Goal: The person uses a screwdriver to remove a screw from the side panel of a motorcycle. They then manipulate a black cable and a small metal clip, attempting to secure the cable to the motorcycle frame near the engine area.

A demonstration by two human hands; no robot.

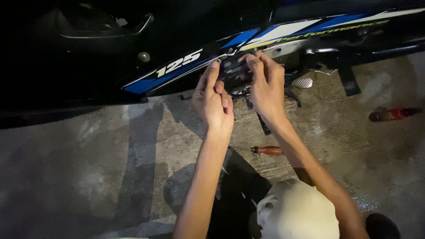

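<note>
The picture is dark and looks down at two bare arms that reach forward to the side of a motorcycle [133,66]. Its body is mostly black, and a side panel [186,66] in blue, white and black runs across the upper part of the view. The left hand [214,101] is raised with the fingers together and pointing up, and the fingertips [215,66] touch the lower edge of the panel; it is not clenched, and I cannot tell if it grasps anything. The right hand [265,86] is just beside it, a little higher, with the fingers bent and pinched on a small dark part [234,71] in the opening under the panel. What this part is, the darkness does not allow to say. Right of the hands, a metal foot pedal [303,82] with a patterned face stands out from the frame. On the concrete floor [88,155], between the two forearms, lies a screwdriver [264,150] with a red-brown handle, touched by no hand. Far to the right a dark bottle with a red label [392,114] lies on its side on the floor. At the bottom, a pale cloth-covered knee [296,212] of the person is visible.
</note>
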